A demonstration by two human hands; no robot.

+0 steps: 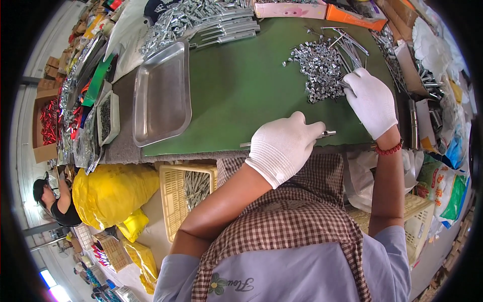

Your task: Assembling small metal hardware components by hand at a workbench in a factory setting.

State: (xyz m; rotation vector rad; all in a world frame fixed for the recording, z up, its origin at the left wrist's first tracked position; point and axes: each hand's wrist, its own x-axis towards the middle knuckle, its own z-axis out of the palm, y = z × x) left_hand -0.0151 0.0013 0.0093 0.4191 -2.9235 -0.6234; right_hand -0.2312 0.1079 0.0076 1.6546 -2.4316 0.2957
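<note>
My left hand (286, 143), in a white knit glove, is closed around a thin metal rod with a thicker end (328, 134). The rod lies nearly level above the near edge of the green mat (236, 85), and its far-left tip shows past the wrist. My right hand (371, 100), also gloved, reaches to the right side of a pile of small silver metal pieces (318, 70). Its fingers are pinched together at the pile's edge; what is between them is too small to make out. Several long thin metal rods (352, 48) lie just beyond those fingertips.
A steel tray (162, 95) rests at the left of the mat. Behind it are a heap of metal parts (186, 22) and a row of metal tools (231, 30). Open boxes (354, 17) line the back right. Below the table stand a yellow crate (173, 201) and yellow sacks (113, 194).
</note>
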